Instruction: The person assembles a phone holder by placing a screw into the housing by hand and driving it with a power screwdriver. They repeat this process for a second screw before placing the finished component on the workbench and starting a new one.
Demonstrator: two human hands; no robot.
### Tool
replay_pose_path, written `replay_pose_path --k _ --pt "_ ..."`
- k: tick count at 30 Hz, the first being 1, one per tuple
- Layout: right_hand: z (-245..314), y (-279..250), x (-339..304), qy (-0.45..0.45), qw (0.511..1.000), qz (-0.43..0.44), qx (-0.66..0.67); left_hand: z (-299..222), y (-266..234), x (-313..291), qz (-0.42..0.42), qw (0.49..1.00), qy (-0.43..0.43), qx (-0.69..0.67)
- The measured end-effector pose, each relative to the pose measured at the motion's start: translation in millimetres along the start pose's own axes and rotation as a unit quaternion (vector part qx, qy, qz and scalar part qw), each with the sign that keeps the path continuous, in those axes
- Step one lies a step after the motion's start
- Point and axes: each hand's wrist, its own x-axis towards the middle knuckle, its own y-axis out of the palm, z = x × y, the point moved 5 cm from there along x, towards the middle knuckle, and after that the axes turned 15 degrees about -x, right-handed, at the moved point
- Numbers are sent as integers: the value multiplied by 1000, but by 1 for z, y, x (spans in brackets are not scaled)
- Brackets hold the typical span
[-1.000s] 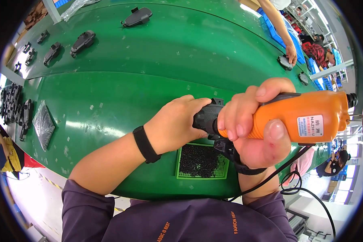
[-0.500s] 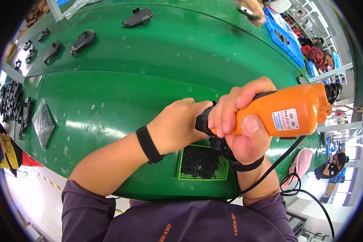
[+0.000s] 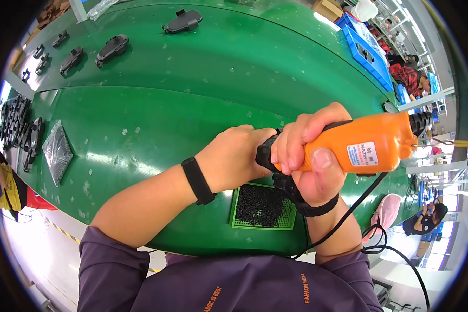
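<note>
Head: right grip [image 3: 315, 183] clamps a hefty-looking, cylindrical orange plastic screwdriver [image 3: 375, 132] by its barrel; left grip [image 3: 234, 157], a rounded black plastic part [image 3: 264, 154].

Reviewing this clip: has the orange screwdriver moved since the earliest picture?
Yes. Judged against the green tray, the orange screwdriver has shifted left in the view, its rear end now nearer above the tray's right side.

Bright indoor illumination; windows [image 3: 438, 254] at four o'clock wash out; glare streaks the green table [image 3: 171, 117] toward nine o'clock; straight edges bow near the dark rim.
</note>
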Motion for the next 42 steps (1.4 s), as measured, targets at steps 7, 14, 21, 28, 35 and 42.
replay_pose_path --k 7,14,21,28,35,42 --pt "50 -37 -21 -56 995 -31 -82 -14 4 -3 -44 997 20 68" --pt "70 -85 -66 17 998 -60 -8 -60 33 -34 144 985 63 66" --pt "85 -91 -76 -72 993 -84 -38 -50 69 -45 174 966 64 178" --pt "88 -82 -64 -30 996 -64 -59 -51 62 -40 132 986 62 76" --pt "92 -80 -55 -27 998 -29 -50 -48 56 -36 101 993 56 31" --pt "92 -80 -55 18 999 -15 -26 -45 54 -36 78 976 -144 -143"
